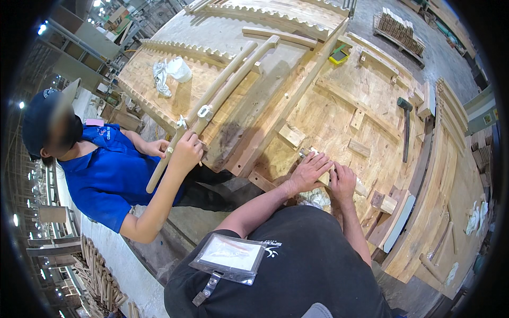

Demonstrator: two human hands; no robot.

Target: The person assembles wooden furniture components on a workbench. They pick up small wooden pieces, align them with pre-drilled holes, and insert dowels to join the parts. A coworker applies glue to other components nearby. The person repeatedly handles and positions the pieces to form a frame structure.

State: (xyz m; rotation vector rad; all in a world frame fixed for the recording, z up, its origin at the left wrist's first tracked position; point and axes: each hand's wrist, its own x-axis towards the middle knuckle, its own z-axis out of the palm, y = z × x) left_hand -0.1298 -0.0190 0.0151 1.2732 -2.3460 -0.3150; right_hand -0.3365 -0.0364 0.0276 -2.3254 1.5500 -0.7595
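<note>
My left hand (312, 173) rests over a short pale wooden piece (324, 180) at the near edge of the wooden work board (339, 124), its fingers pressed together on it. Close beside it, my right hand (343, 181) is closed with curled fingers on the same piece. Much of the piece is hidden under both hands. A crumpled white cloth (316, 198) lies just below them. A small wooden block (291, 135) is fixed on the board left of my hands, and a loose-looking block (359, 148) lies beyond them.
At the left, a co-worker in a blue shirt (101, 175) holds long round wooden rods (222, 87). A mallet (405, 122) lies on the board's right side, a yellow-green tool (338, 55) at its far end. A white tub (179, 70) stands by scalloped wooden rails (185, 51).
</note>
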